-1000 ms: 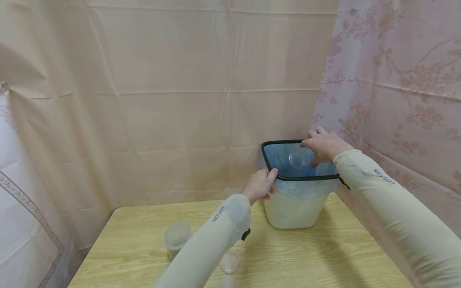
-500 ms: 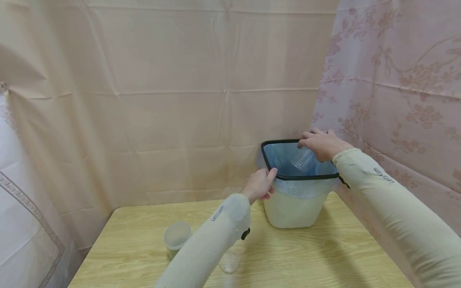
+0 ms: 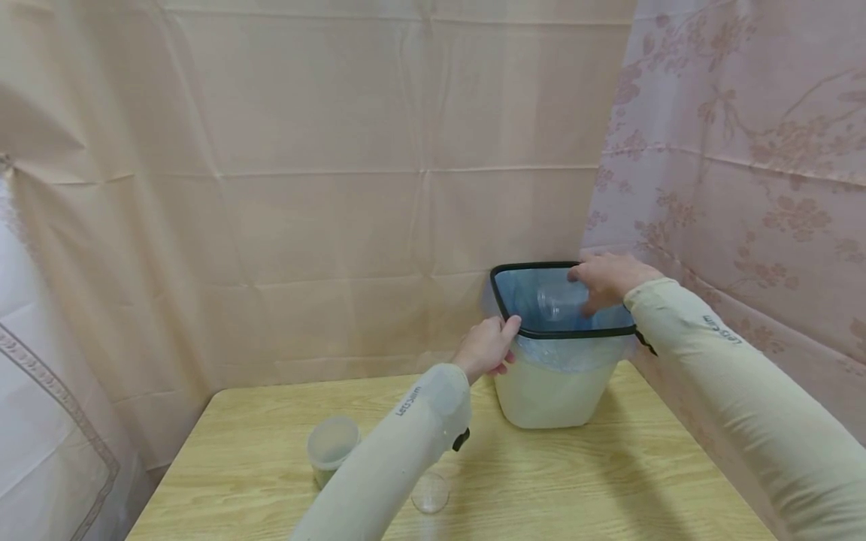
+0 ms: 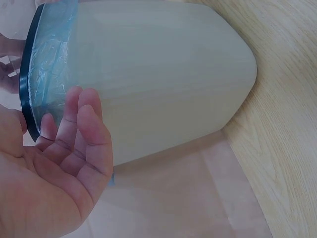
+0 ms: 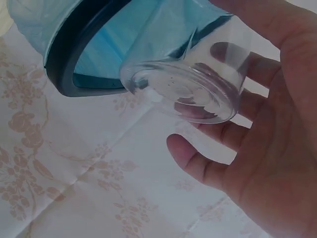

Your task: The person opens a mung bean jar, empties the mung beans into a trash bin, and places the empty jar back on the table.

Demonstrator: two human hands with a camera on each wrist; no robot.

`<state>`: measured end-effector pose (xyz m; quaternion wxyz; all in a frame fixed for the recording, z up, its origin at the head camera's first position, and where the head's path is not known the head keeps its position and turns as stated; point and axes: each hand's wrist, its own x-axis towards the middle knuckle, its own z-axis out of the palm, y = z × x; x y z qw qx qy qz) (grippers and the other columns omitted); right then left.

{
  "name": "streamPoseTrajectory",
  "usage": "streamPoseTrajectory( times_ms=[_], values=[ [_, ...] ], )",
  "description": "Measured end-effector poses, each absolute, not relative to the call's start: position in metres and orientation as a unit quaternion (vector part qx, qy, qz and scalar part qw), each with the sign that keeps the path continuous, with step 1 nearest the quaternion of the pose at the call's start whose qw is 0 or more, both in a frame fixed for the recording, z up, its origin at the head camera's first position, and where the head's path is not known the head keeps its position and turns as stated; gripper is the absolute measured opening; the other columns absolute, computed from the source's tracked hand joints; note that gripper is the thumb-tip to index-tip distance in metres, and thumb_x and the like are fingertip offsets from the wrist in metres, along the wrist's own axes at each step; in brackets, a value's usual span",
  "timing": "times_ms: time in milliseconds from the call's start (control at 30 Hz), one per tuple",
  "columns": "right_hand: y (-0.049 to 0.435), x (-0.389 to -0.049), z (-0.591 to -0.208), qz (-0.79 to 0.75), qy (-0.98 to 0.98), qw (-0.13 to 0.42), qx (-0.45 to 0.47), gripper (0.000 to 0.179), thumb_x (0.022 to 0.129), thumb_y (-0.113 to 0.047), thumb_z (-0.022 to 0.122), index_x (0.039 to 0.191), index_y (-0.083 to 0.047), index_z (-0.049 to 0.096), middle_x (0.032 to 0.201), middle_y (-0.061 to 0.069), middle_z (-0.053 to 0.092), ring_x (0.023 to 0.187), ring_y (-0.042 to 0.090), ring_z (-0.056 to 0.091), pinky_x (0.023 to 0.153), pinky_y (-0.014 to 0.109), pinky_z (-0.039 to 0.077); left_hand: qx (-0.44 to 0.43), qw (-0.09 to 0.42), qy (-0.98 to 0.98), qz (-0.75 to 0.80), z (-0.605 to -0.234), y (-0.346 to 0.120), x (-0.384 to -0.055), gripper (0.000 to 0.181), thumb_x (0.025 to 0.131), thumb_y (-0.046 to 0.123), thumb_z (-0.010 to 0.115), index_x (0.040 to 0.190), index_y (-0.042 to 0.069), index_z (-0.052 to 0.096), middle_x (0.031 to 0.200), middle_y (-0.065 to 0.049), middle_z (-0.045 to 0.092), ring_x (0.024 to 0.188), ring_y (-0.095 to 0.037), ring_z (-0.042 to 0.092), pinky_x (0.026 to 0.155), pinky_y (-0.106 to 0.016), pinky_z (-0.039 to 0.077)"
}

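A cream waste bin (image 3: 555, 394) with a black rim and a blue plastic liner (image 4: 52, 59) stands at the back right of the table. My left hand (image 3: 485, 346) grips its left front rim. In the left wrist view that hand's (image 4: 64, 158) fingers curl outside the bin, by the liner's edge. Over the bin's mouth, my right hand (image 3: 612, 278) holds a clear plastic cup (image 3: 551, 303), tilted. The right wrist view shows the clear cup (image 5: 183, 89) with its round base toward the camera, between thumb and fingers of the right hand (image 5: 267, 129). The bin's floor is hidden.
A translucent tub (image 3: 334, 443) stands on the wooden table (image 3: 237, 466), partly behind the left forearm. A clear round disc, perhaps a lid (image 3: 431, 494), lies right of that forearm. Beige curtain (image 3: 325, 188) hangs behind, floral curtain (image 3: 744, 188) at right.
Over the bin, my right hand turns the clear cup, tilting it one way and then back, and now sits slightly lower. The left hand keeps its place on the rim.
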<state>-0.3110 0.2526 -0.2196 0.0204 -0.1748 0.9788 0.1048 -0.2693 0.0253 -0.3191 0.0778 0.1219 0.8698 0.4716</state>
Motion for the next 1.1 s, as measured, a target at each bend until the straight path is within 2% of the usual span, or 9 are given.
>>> streamPoseTrajectory(
  times_ms=[100,267,567,667,900,1100],
  values=[
    [0.253,-0.309,-0.218,0.099,0.98,0.04,-0.169,0.071,0.078,-0.036,0.088,0.135,-0.002,0.061,0.129,0.022,0.059,0.118,0.045,0.056,0.094,0.065,0.046,0.122,0.078,0.87,0.472,-0.319,0.025,-0.269,0.043,0.107,0.049,0.044,0.106,0.009,0.06,0.078,-0.009,0.068,0.069,-0.032,0.067,0.066,-0.039,0.058],
    [0.254,-0.308,-0.218,0.094,0.98,0.041,-0.171,0.072,0.079,-0.034,0.087,0.136,-0.001,0.06,0.132,0.024,0.058,0.122,0.048,0.052,0.094,0.066,0.045,0.124,0.079,0.867,0.476,-0.319,0.024,-0.267,0.043,0.107,0.049,0.044,0.107,0.009,0.06,0.079,-0.009,0.068,0.071,-0.034,0.068,0.069,-0.042,0.058],
    [0.251,-0.304,-0.22,0.079,0.985,0.041,-0.15,0.07,0.068,-0.006,0.093,0.132,-0.009,0.065,0.129,0.023,0.056,0.114,0.044,0.056,0.087,0.063,0.051,0.123,0.08,0.868,0.474,-0.319,0.024,-0.267,0.042,0.107,0.048,0.043,0.107,0.009,0.059,0.079,-0.008,0.068,0.064,-0.027,0.064,0.061,-0.032,0.054],
    [0.25,-0.302,-0.219,0.074,0.986,0.046,-0.143,0.072,0.068,-0.002,0.092,0.133,-0.01,0.064,0.131,0.024,0.055,0.116,0.044,0.055,0.087,0.063,0.052,0.122,0.081,0.868,0.474,-0.319,0.024,-0.267,0.043,0.107,0.049,0.043,0.108,0.009,0.059,0.079,-0.008,0.067,0.063,-0.025,0.063,0.06,-0.03,0.053],
    [0.245,-0.3,-0.215,0.068,0.984,0.081,-0.144,0.069,0.075,-0.006,0.089,0.137,-0.003,0.059,0.136,0.031,0.053,0.123,0.049,0.051,0.089,0.059,0.051,0.121,0.082,0.867,0.477,-0.319,0.024,-0.266,0.044,0.107,0.049,0.043,0.111,0.009,0.06,0.08,-0.008,0.067,0.071,-0.032,0.067,0.062,-0.032,0.054],
    [0.245,-0.3,-0.213,0.062,0.984,0.089,-0.14,0.07,0.076,-0.008,0.088,0.138,0.001,0.057,0.135,0.031,0.055,0.122,0.049,0.053,0.091,0.058,0.051,0.121,0.081,0.865,0.48,-0.32,0.024,-0.266,0.044,0.107,0.049,0.043,0.111,0.009,0.06,0.08,-0.007,0.067,0.066,-0.028,0.065,0.064,-0.034,0.055]
  ],
)
